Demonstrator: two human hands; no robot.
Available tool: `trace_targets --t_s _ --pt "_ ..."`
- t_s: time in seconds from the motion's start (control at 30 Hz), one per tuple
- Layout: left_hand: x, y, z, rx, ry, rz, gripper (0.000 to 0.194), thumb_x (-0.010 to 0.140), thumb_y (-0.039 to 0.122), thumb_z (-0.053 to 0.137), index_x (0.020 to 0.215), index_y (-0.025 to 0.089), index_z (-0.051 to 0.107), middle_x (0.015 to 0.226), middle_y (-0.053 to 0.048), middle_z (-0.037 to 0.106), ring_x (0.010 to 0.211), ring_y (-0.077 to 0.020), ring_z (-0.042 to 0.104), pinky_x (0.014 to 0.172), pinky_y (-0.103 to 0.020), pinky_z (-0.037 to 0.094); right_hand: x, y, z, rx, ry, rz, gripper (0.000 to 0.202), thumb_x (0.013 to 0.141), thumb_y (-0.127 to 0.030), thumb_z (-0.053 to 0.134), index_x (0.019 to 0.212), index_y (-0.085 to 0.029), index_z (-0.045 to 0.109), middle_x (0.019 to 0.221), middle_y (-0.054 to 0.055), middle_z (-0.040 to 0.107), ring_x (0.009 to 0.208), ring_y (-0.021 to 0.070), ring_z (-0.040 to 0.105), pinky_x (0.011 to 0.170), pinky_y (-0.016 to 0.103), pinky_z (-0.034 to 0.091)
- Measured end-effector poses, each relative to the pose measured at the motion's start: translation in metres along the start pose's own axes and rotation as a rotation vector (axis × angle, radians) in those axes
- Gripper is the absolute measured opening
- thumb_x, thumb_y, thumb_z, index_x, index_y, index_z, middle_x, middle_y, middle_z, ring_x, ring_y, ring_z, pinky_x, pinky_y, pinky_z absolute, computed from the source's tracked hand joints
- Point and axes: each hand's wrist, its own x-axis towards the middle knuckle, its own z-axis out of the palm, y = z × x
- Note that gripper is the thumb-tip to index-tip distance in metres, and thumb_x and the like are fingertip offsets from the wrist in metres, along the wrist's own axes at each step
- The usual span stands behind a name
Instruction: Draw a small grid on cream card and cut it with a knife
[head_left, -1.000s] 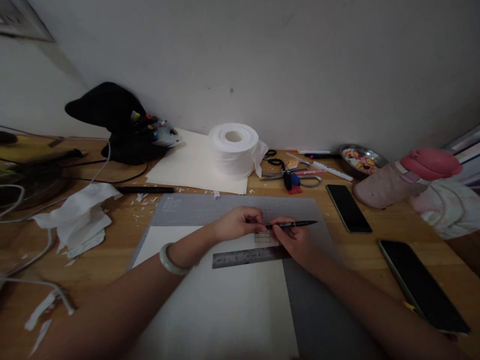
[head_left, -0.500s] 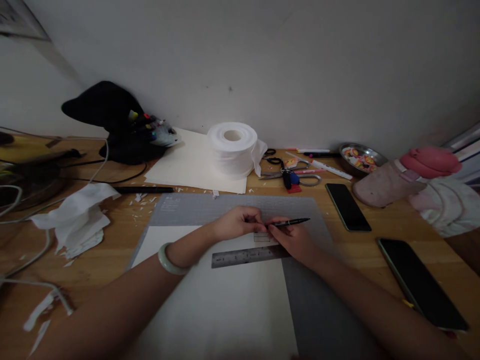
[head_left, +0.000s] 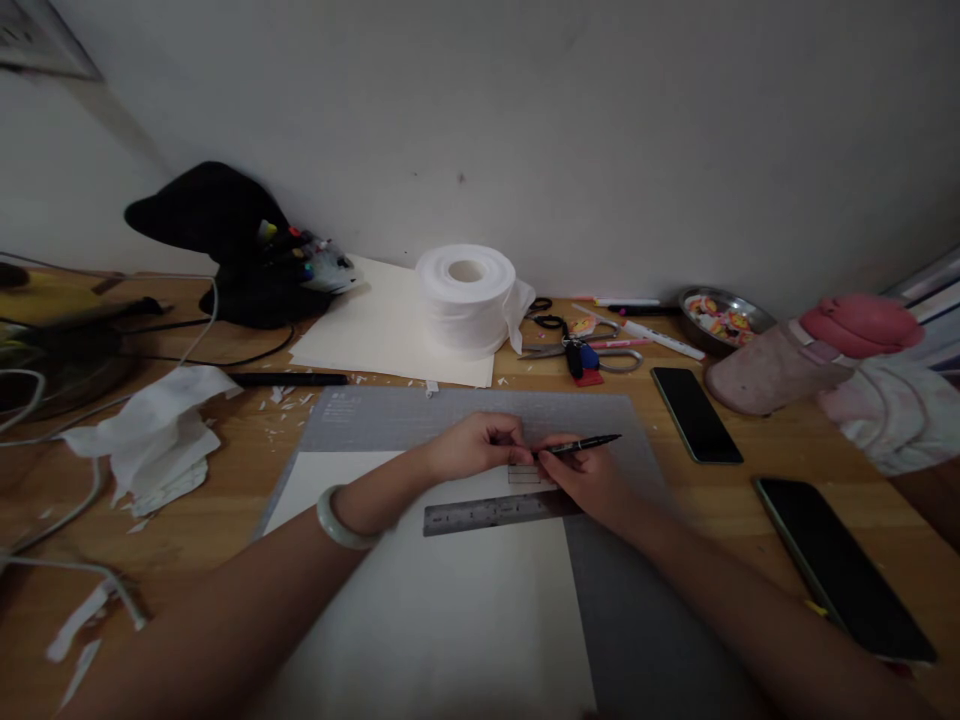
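A black pen [head_left: 596, 442] rests in my right hand [head_left: 592, 482], its dark tip pointing right and away from the paper. My left hand [head_left: 480, 445] is closed, thumb and fingers pinched close to the right fingertips; whatever they hold is too small to make out. Both hands are over the upper right part of a white sheet of paper [head_left: 435, 610], beside a small drawn rectangle [head_left: 523, 474]. Just below them lies a steel ruler [head_left: 480, 513], its right end partly hidden by my right hand. Under the sheet is a grey cutting mat [head_left: 630, 590].
Behind the mat stands a toilet paper roll [head_left: 465, 300] on white sheets [head_left: 360, 330]. Scissors [head_left: 551, 350], phones [head_left: 697, 415], a metal bowl [head_left: 724, 340] and a pink-lidded bottle [head_left: 780, 365] are to the right. Crumpled tissue [head_left: 165, 430], cables and a black pouch [head_left: 240, 250] occupy the left.
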Motion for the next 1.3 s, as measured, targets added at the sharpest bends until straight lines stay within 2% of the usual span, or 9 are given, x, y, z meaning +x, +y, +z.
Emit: trace_targets --t_s 0.5,0.93,1.13,1.3 --pt "0.000 -0.001 0.000 -0.005 -0.003 0.001 0.012 0.072 0.024 0.060 0.066 0.014 0.056 0.061 0.004 0.055 0.059 -0.0084 0.047 0.056 -0.019 0.036 0.001 -0.004 -0.001 0.021 -0.005 0.025 0.016 0.070 -0.034 0.056 0.075 -0.019 0.060 0.064 0.002 0.061 0.058 0.0147 0.057 0.053 0.027 0.046" --pt "0.000 -0.001 0.001 -0.011 0.002 0.005 0.013 0.071 0.025 0.060 0.066 0.014 0.056 0.061 0.003 0.055 0.059 -0.0085 0.046 0.056 -0.019 0.036 0.001 -0.006 -0.001 0.044 -0.042 0.061 0.017 0.069 -0.034 0.056 0.075 -0.019 0.059 0.056 -0.001 0.054 0.051 0.0120 0.050 0.047 0.024 0.040" --pt "0.000 0.001 0.001 -0.029 0.007 -0.011 0.013 0.072 0.023 0.060 0.064 0.014 0.055 0.056 0.005 0.052 0.055 -0.0072 0.044 0.053 -0.018 0.035 -0.001 -0.008 -0.005 0.135 0.042 0.074 0.018 0.069 -0.036 0.055 0.076 -0.019 0.055 0.054 -0.002 0.053 0.051 0.0123 0.053 0.049 0.025 0.043" --pt "0.001 -0.001 0.001 -0.029 0.010 0.048 0.011 0.072 0.020 0.061 0.064 0.014 0.057 0.057 0.005 0.053 0.057 -0.0074 0.046 0.056 -0.018 0.037 0.004 -0.015 -0.009 0.084 0.089 -0.004 0.015 0.070 -0.034 0.053 0.073 -0.020 0.051 0.052 -0.004 0.049 0.048 0.0113 0.050 0.046 0.024 0.040"
